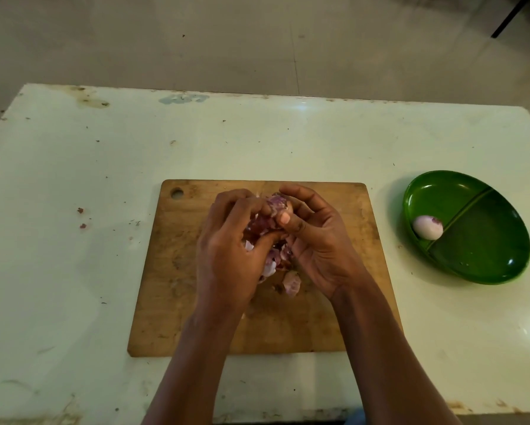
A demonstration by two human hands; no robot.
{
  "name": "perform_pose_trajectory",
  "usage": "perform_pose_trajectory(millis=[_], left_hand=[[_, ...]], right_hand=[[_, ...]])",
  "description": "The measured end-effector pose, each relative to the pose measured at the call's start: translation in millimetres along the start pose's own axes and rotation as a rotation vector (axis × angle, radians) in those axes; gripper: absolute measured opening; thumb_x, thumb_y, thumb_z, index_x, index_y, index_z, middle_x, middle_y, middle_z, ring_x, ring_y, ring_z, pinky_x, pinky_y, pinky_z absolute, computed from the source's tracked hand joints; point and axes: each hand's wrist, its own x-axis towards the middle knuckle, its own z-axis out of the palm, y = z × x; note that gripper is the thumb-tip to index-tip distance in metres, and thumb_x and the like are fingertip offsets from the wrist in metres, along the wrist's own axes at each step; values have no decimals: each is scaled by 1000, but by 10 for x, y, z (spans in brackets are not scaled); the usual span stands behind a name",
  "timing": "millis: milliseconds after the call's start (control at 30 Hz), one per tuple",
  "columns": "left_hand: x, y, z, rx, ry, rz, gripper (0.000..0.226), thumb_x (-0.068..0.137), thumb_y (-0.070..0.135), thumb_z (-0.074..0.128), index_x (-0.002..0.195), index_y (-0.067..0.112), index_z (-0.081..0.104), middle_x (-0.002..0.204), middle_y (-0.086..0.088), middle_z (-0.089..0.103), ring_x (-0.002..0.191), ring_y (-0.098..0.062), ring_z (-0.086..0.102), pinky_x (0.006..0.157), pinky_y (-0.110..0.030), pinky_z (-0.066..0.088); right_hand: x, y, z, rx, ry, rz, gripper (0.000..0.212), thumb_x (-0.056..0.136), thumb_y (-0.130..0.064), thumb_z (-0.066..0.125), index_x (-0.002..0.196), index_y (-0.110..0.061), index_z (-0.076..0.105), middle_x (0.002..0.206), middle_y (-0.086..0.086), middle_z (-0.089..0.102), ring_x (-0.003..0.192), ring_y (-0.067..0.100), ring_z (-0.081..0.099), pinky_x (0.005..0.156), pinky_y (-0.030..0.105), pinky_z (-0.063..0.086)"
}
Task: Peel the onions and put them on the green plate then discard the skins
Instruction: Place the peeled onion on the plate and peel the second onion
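Over cutting board (165,302): onion (277,205), part-skinned, held between both hands' fingertips.
Left hand (226,250): curled, pinching loose skins (259,225).
Right hand (315,240): gripping onion, thumb pressed on it.
Handling: likely light, firm, slick; skins brittle; take torn edge.
Green plate (487,256): one peeled onion (427,227), left compartment.

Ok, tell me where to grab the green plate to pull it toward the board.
Take the green plate by its raised rim at the near right end, coming from the near side. That compartment is bare, while the peeled onion lies in the left one beside the divider, so fingers likely stay clear.
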Motion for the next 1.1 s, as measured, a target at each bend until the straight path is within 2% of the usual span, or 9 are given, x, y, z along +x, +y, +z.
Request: perform_pose_trajectory(millis=[200, 400, 500, 633, 700, 833, 933, 1000, 1100], left_hand=[[9, -3, 1, -36, 38, 7, 18, 73, 8, 78, 79, 0, 64, 88, -9, 61, 78, -8, 54, 68, -10, 47], [3, 9, -6, -76, 55, -1, 21, 80, 21, 65, 80, 1, 64, 86, -7, 62, 78, -10, 57, 67, -11, 49], [0, 8, -10, -85, 60, -11, 21, 80, 22, 66, 81, 1, 65, 86, -5, 63, 77, -15, 60, 65, -18, 52], [-3, 37, -20, -100, 97, -65, 16, 76, 10, 75, 83, 0, 66, 84, -4, 63, 74, -17, 61, 63, -21, 52], [-4, 39, -18, -83, 106, -86, 18, 76, 12, 76, 83, 0, 65, 83, -6, 63, 73, -19, 61, 62, -25, 53], [-9, -17, 18, 126, 64, -225, 22, 76, 11, 77, 93, 4, 66, 98, -10, 62, 92, -26, 59, 66, -29, 49], [-26, -39, 39, 149, 24, -307, 23, 81, 8, 72, 102, 9, 65, 108, -7, 59, 100, -25, 58, 72, -30, 52], [-17, -18, 29, 70, 44, -267, 19, 84, 11, 68, 103, 9, 65, 107, -6, 60, 95, -23, 61, 73, -33, 56], [15, 56, 10, -90, 86, -125, 25, 88, 29, 62, 100, 7, 64, 101, -1, 61, 88, -16, 62, 71, -18, 53]], right_hand=[[-4, -11, 30, 63, 26, 12, 44, 63, -10, 74, 104, -4, 60, 92, 11, 71, 85, 20, 70, 71, 28, 57], [18, 13, -32, 83, 58, -8, 56, 52, -22, 89, 101, -11, 63, 94, 9, 71, 87, 20, 69, 73, 29, 57], [31, 20, -53, 98, 85, -17, 63, 49, -28, 91, 102, -11, 62, 93, 6, 72, 88, 18, 69, 76, 30, 57], [59, 27, -111, 186, 135, -48, 64, 50, -33, 93, 101, -11, 63, 100, 7, 69, 98, 24, 66, 92, 42, 54], [61, 22, -130, 231, 151, -61, 64, 49, -34, 94, 101, -11, 65, 103, 8, 68, 100, 26, 66, 95, 46, 51], [48, 21, -127, 277, 116, -45, 63, 49, -33, 94, 102, -11, 69, 110, 12, 68, 107, 30, 63, 89, 44, 55], [44, 9, -122, 276, 81, -43, 74, 51, -33, 94, 113, -8, 63, 118, 15, 64, 117, 33, 57, 101, 46, 45], [39, -4, -121, 291, 48, -56, 78, 53, -32, 93, 118, -8, 59, 118, 14, 63, 117, 31, 57, 102, 42, 43], [23, -33, -101, 276, -35, -78, 73, 59, -27, 90, 121, -8, 56, 111, 12, 68, 107, 24, 64, 91, 33, 54]])
